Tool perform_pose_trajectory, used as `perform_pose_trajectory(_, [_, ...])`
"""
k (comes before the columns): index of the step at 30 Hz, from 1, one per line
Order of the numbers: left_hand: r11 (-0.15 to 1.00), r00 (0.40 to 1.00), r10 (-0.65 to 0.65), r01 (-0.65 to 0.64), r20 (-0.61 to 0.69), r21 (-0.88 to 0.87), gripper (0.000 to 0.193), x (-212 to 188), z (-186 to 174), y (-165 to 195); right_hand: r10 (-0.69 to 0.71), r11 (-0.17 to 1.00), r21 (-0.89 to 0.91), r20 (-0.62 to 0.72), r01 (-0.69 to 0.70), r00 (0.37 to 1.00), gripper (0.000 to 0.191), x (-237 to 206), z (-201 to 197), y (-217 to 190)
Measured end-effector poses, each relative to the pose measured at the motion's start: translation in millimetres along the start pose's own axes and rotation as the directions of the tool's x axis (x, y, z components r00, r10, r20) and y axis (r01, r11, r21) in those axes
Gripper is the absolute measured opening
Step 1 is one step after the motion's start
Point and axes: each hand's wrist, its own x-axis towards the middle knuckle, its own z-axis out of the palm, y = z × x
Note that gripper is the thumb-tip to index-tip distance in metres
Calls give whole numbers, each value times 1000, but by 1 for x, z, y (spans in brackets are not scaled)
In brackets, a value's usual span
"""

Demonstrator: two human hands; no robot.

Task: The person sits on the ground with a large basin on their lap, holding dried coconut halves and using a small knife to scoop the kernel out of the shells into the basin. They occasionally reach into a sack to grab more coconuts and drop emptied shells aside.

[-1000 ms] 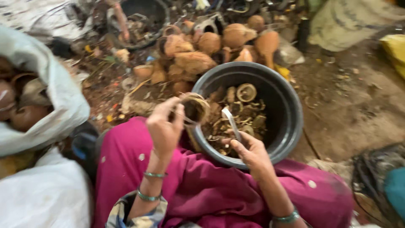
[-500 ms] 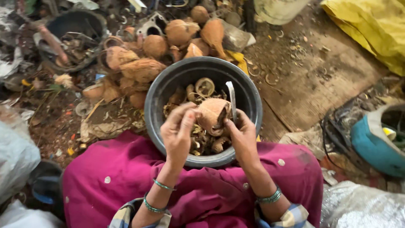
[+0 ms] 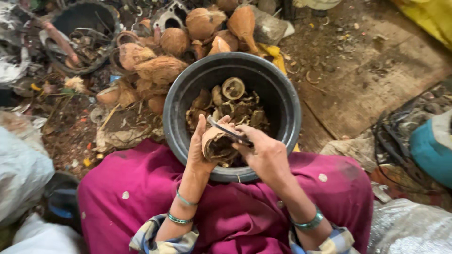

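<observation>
Over the near rim of the black basin (image 3: pixel 176 113), the left hand (image 3: pixel 201 149) is closed around a brown coconut shell piece (image 3: pixel 215 143), cupping it from the left side with the thumb up along its edge. The right hand (image 3: pixel 264 153) is clenched on a small knife (image 3: pixel 228 132), whose blade lies across the top of the shell piece. Both hands hover just above the shell scraps (image 3: pixel 235 108) heaped inside the basin. The basin rests against the person's magenta lap (image 3: pixel 141 188). Beyond the basin's far rim lies a pile of whole husked coconuts (image 3: pixel 188 37). To the basin's far left stands a second dark basin (image 3: pixel 61 19), and well to its right a teal container (image 3: pixel 431 150).
</observation>
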Motion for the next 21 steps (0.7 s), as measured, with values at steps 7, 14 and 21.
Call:
perform_pose_trajectory(7, [975, 975, 221, -220, 29, -12, 71, -15, 5, 37, 54, 998, -45, 90, -50, 994, 30, -6, -24, -7])
perform_pose_trajectory(14, [967, 954, 239, -251, 182, 45, 42, -14, -6, 52, -85, 966, -201, 345, 162, 935, 31, -15, -11, -13])
perform_pose_trajectory(21, [966, 974, 224, -227, 35, 125, 33, -13, -13, 49, -125, 906, -324, 409, 272, 904, 33, -23, 3, -16])
